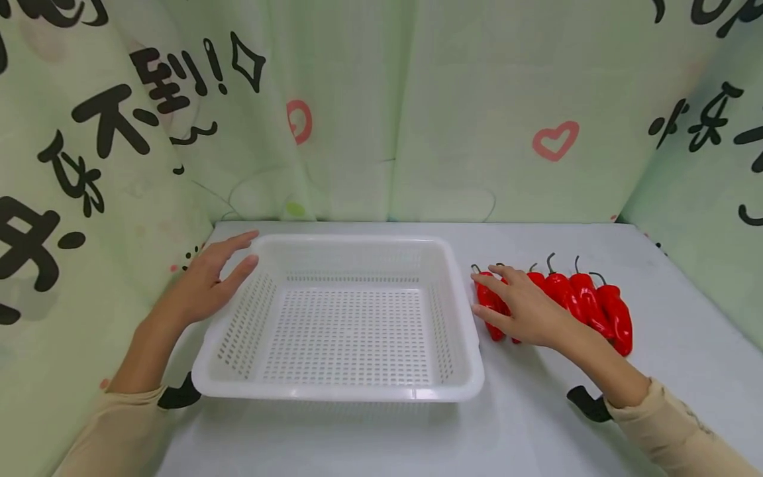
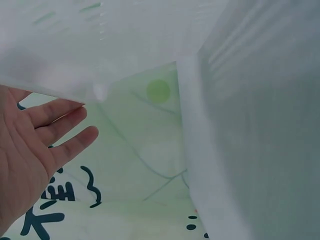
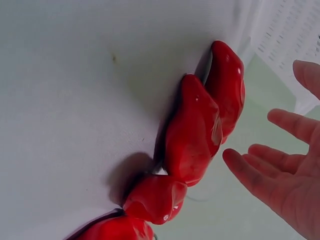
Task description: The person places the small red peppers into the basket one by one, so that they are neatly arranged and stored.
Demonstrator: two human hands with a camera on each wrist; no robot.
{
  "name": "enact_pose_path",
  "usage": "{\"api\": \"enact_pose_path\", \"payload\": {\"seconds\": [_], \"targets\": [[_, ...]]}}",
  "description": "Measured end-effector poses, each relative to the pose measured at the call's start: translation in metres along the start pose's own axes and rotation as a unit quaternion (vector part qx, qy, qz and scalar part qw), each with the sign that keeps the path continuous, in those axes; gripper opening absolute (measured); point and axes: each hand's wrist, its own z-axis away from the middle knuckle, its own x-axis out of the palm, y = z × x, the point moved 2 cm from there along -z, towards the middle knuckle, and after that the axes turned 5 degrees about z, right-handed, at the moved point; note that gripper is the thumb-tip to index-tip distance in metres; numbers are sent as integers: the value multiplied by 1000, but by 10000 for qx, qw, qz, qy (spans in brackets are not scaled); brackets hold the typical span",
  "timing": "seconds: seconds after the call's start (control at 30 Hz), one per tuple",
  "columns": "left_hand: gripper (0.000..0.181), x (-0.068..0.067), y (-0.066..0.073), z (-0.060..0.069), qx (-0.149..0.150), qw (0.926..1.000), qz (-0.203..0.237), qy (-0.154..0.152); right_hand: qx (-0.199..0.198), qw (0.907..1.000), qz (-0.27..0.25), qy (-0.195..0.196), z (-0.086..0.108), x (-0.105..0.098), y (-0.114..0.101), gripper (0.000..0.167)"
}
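A white perforated plastic basket [image 1: 346,392] stands on the table. My left hand [image 1: 208,278] is at its far left corner, fingers extended; in the left wrist view that hand [image 2: 30,145] lies close under the rim, and whether it touches cannot be told. Over the left end of a row of red peppers [image 1: 614,311] hovers my right hand [image 1: 524,308], its fingers spread and only slightly bent. In the right wrist view several glossy peppers [image 3: 192,135] lie beside the right hand [image 3: 285,175], which holds nothing. Part of the row is hidden beneath this hand in the head view.
The table [image 1: 524,430] has a white surface. Pale green curtains [image 1: 465,99] with black writing and pink hearts surround it at the back and on both sides. The basket's right wall stands close to the leftmost pepper [image 1: 487,298].
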Motion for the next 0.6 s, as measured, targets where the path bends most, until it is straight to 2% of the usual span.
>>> {"api": "enact_pose_path", "payload": {"seconds": [0.3,0.47,0.6], "targets": [[56,1,-7,2,-293,9995,121,-40,40,10000,-23,-71,-5,3,4,68],[57,0,-9,2,-340,9994,87,-55,98,9998,-98,-105,-6,3,9,69],[58,1,-9,1,-257,9996,-46,-75,143,9997,-86,-153,-7,3,12,69]]}}
